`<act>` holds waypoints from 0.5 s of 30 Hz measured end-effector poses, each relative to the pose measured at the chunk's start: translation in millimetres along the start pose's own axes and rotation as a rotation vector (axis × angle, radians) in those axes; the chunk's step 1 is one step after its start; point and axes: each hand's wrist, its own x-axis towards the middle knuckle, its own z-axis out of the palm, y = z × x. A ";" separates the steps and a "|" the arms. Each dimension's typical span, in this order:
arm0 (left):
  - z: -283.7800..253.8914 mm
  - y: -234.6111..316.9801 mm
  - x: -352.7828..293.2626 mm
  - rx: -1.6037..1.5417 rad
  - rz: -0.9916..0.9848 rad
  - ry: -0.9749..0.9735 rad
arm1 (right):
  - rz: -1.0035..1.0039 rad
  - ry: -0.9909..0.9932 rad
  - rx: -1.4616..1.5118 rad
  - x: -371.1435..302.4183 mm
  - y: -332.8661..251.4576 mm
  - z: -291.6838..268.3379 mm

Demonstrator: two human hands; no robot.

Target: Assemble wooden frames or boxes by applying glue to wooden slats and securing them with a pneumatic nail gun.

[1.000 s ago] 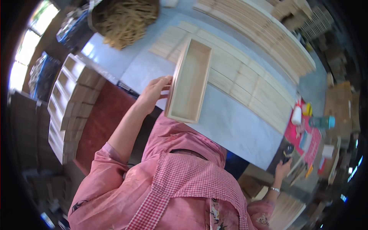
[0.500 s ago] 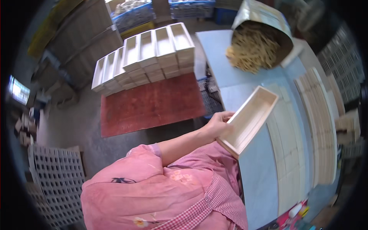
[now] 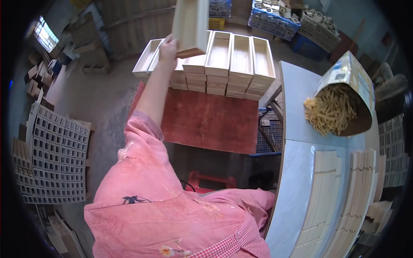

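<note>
My left hand [image 3: 168, 48] is closed on the side of a long, pale wooden box [image 3: 190, 26], with the arm stretched out forward. The box is open-topped and held up above the row of similar wooden boxes [image 3: 218, 55]. Those stand side by side in stacks along the far part of a red-brown board [image 3: 211, 118]. The held box hides part of the row behind it. My right hand is out of the picture.
On my right is a table with a light blue top [image 3: 292, 172]. It bears flat wooden strips [image 3: 320, 189], a stack of notched boards [image 3: 355, 193] and a tipped bag [image 3: 344, 73] spilling tan bands [image 3: 329, 112]. Gridded panels [image 3: 58, 155] stand at left; filled blue crates [image 3: 275, 19] stand beyond.
My left hand has carried the wooden box from beside the blue table, forward and left, to above the row of boxes. The view has turned left.
</note>
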 end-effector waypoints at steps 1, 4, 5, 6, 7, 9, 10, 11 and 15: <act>-16.8 9.9 6.6 0.031 -0.002 0.065 | -0.017 -0.007 -0.008 2.1 -0.2 5.6; -81.5 -18.8 57.5 0.286 0.028 0.142 | -0.065 -0.028 -0.019 6.5 -1.5 22.4; -101.6 -34.9 71.3 0.320 0.004 0.175 | -0.083 -0.035 -0.022 9.3 -2.0 26.3; -114.0 -50.0 78.6 0.319 0.007 0.182 | -0.097 -0.040 -0.027 11.6 -1.6 31.1; -125.4 -65.0 85.3 0.392 -0.036 0.191 | -0.110 -0.042 -0.031 13.8 -1.0 36.1; -118.8 -80.9 92.8 0.448 -0.078 0.179 | -0.110 -0.036 -0.043 5.5 -14.6 34.6; -117.9 -86.3 93.2 0.509 -0.105 0.163 | -0.117 -0.032 -0.052 8.1 -7.6 39.1; -116.9 -92.3 92.6 0.569 -0.132 0.146 | -0.124 -0.028 -0.061 11.0 -0.4 43.0; -116.6 -107.7 96.6 0.720 -0.197 0.098 | -0.152 -0.021 -0.094 22.2 18.1 56.6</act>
